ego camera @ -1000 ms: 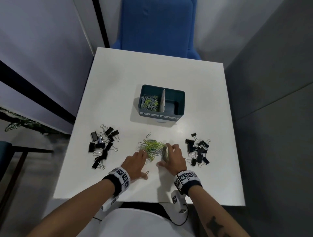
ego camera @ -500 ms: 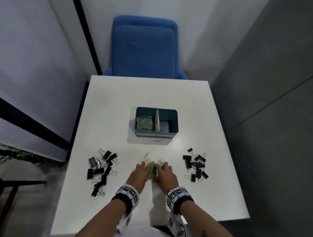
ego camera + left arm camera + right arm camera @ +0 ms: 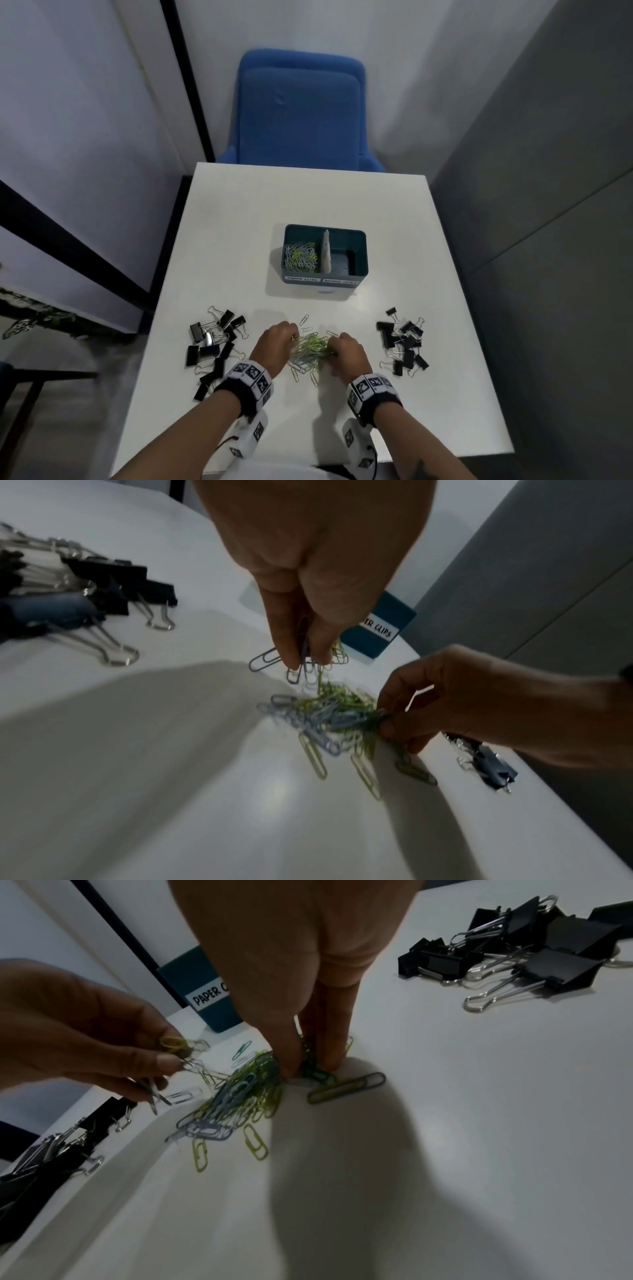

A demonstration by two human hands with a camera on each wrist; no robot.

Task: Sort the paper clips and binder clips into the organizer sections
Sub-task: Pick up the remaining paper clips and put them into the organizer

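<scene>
Paper clip pile sits at the near middle of the white table, between both hands. Teal organizer is farther back, centre; its left section, labelled for paper clips, is already part filled, right section looks bare.

Left hand: a few clips are pinched between thumb and fingertips, some dangling loose. Right hand: fingertips are dug into the right edge of the pile and closed on a tangle of green clips.

Step in hand, as judged: gathering the remaining paper clips for a drop into the left section.

How it is best done:
- Pile should be squeezed inward from both sides, so one compact bunch is lifted rather than strings.
- Dangling clips in the left pinch are likely to shed in transit; grip should be firmed up or the bunch cupped from below.
- Strays near the pile's near edge and the single one on the far side are better swept in first.
- Release should be low over the left section, clear of the divider.

Binder clip heaps at left and right are untouched; best left alone until the paper clips are done.
</scene>
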